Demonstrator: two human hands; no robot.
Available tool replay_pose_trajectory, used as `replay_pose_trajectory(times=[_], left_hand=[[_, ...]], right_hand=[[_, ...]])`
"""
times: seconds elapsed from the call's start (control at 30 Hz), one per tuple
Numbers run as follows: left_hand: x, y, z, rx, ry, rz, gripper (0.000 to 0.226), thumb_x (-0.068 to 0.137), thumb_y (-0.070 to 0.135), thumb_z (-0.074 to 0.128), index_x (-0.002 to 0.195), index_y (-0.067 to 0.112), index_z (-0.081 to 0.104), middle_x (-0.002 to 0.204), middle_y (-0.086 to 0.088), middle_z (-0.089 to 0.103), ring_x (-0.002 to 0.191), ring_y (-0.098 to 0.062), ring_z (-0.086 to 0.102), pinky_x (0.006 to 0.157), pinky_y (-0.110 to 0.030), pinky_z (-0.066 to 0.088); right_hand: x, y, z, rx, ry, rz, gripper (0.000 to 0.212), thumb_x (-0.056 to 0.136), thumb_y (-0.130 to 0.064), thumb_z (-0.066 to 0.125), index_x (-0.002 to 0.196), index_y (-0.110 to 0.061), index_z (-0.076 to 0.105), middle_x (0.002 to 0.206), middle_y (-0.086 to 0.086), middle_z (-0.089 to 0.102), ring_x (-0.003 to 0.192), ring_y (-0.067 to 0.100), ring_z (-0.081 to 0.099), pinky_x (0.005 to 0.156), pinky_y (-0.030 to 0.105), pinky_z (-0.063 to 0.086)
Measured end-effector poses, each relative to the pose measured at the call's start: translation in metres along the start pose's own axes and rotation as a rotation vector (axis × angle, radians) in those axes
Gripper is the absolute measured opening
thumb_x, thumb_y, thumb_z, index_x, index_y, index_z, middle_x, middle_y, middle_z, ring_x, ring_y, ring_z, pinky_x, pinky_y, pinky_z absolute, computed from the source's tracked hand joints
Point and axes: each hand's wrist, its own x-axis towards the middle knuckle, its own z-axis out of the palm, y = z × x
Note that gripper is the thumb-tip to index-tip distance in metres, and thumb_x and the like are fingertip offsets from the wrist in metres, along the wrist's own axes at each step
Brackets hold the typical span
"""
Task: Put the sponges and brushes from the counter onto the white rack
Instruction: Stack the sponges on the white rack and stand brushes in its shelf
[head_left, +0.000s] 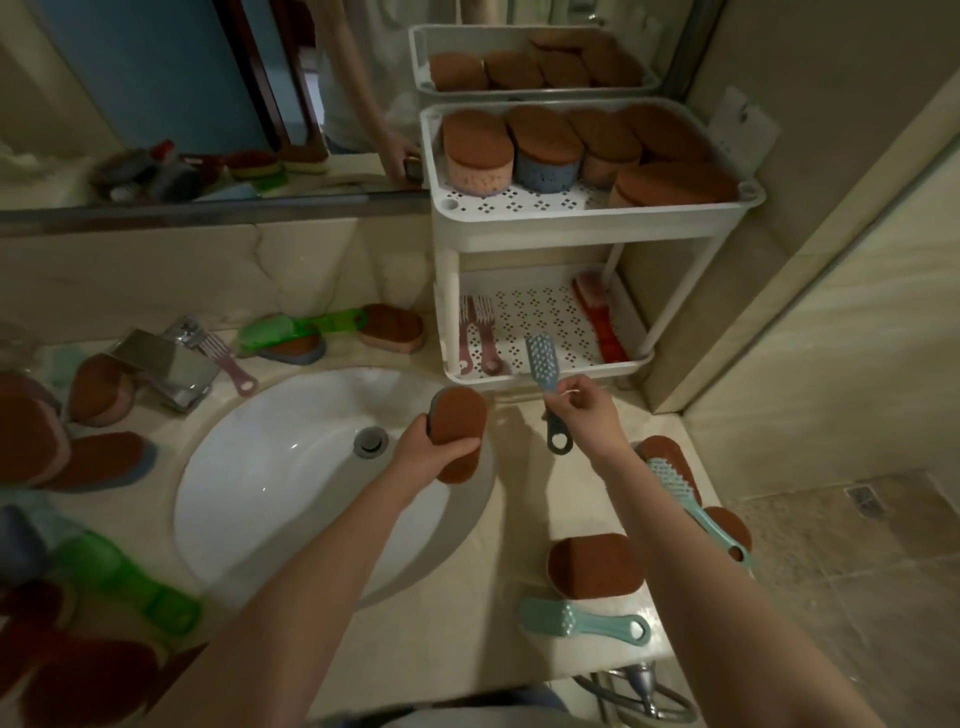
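Nearest on the counter (467, 639), right of the sink (291, 467), a teal brush (582, 623) lies flat with a brown sponge (595, 564) just beyond it. Further right, a second teal brush (696, 504) lies across an edge sponge (667, 454) by the counter's side. At the left near corner a green brush (124, 582) lies among blurred brown sponges.

Over the sink's far rim the left hand (421, 449) is lifted off the counter, its fingers wrapped round a held sponge (460, 431) with the brown face up. Beside it the right hand (587, 415) pinches a blue brush (543, 364) by mid-handle between thumb and fingers. The bristled head points up and away, over the front rim of the lower shelf of the white rack (545, 234).

Behind the sink, by the tap (176, 364), lie a pink brush (228, 358), a back green brush (296, 330) and a back sponge (392, 325).

On the rack's lower shelf two pink combs (478, 338) lie at the left and a red brush (597, 322) at the right. The top shelf holds stacked sponges (475, 150).
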Motion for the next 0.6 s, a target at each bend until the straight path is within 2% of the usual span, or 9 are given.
replay_pose_trajectory(times=[0.1, 0.17, 0.23, 0.3, 0.37, 0.5, 0.53, 0.6], left_hand=[[-0.002, 0.002, -0.018, -0.042, 0.091, -0.012, 0.065, 0.071, 0.029, 0.079, 0.126, 0.012, 0.049, 0.116, -0.004, 0.057, 0.101, -0.021, 0.056, 0.086, -0.032, 0.046], [0.0, 0.007, -0.03, -0.087, 0.145, -0.015, 0.071, 0.066, 0.034, 0.082, 0.126, 0.013, 0.05, 0.121, -0.007, 0.059, 0.106, -0.025, 0.058, 0.092, -0.037, 0.048], [0.002, 0.013, -0.039, -0.116, 0.19, -0.004, 0.067, 0.065, 0.032, 0.083, 0.122, 0.013, 0.052, 0.12, -0.008, 0.061, 0.104, -0.025, 0.059, 0.092, -0.038, 0.05], [0.005, 0.021, -0.046, -0.15, 0.21, -0.004, 0.059, 0.071, 0.024, 0.08, 0.121, 0.012, 0.052, 0.116, -0.007, 0.061, 0.099, -0.023, 0.059, 0.087, -0.037, 0.051], [0.008, 0.029, -0.049, -0.188, 0.223, 0.0, 0.055, 0.073, 0.021, 0.078, 0.12, 0.012, 0.051, 0.115, -0.007, 0.061, 0.095, -0.022, 0.058, 0.084, -0.037, 0.051], [0.013, 0.038, -0.05, -0.217, 0.277, 0.002, 0.051, 0.077, 0.016, 0.076, 0.12, 0.009, 0.051, 0.105, -0.004, 0.057, 0.09, -0.018, 0.055, 0.077, -0.03, 0.045], [0.015, 0.039, -0.049, -0.221, 0.284, -0.001, 0.051, 0.077, 0.016, 0.076, 0.121, 0.008, 0.051, 0.105, -0.004, 0.057, 0.091, -0.017, 0.055, 0.077, -0.029, 0.044], [0.018, 0.04, -0.047, -0.231, 0.296, -0.009, 0.051, 0.076, 0.016, 0.076, 0.12, 0.008, 0.051, 0.106, -0.005, 0.058, 0.09, -0.017, 0.056, 0.076, -0.028, 0.043]], right_hand=[[0.022, -0.025, 0.011, 0.043, 0.052, 0.031, 0.009, 0.09, -0.012, 0.062, 0.088, -0.012, 0.053, 0.087, 0.008, 0.064, 0.072, 0.018, 0.061, 0.063, 0.024, 0.051], [0.042, -0.036, 0.018, 0.072, 0.055, 0.096, 0.006, 0.091, -0.012, 0.061, 0.095, -0.011, 0.056, 0.096, 0.01, 0.063, 0.076, 0.017, 0.059, 0.061, 0.022, 0.046], [0.063, -0.043, 0.024, 0.051, 0.013, 0.143, 0.013, 0.091, -0.009, 0.058, 0.105, -0.011, 0.056, 0.098, 0.009, 0.06, 0.071, 0.012, 0.054, 0.058, 0.021, 0.04], [0.081, -0.049, 0.027, -0.046, -0.028, 0.132, 0.018, 0.092, -0.008, 0.055, 0.109, -0.014, 0.056, 0.091, 0.005, 0.059, 0.069, 0.01, 0.051, 0.058, 0.021, 0.039], [0.098, -0.051, 0.032, -0.136, -0.05, 0.123, 0.018, 0.093, -0.009, 0.054, 0.111, -0.012, 0.058, 0.088, 0.004, 0.06, 0.075, 0.016, 0.056, 0.061, 0.023, 0.042], [0.128, -0.044, 0.041, -0.45, -0.053, 0.049, 0.025, 0.088, -0.002, 0.054, 0.11, -0.002, 0.065, 0.113, 0.017, 0.065, 0.103, 0.031, 0.061, 0.086, 0.035, 0.05], [0.133, -0.041, 0.044, -0.517, -0.068, 0.043, 0.026, 0.087, -0.001, 0.052, 0.11, -0.002, 0.065, 0.113, 0.019, 0.065, 0.104, 0.033, 0.061, 0.089, 0.037, 0.051], [0.137, -0.036, 0.049, -0.597, -0.094, 0.031, 0.028, 0.088, -0.001, 0.049, 0.112, -0.003, 0.064, 0.112, 0.018, 0.065, 0.102, 0.033, 0.061, 0.083, 0.034, 0.05]])
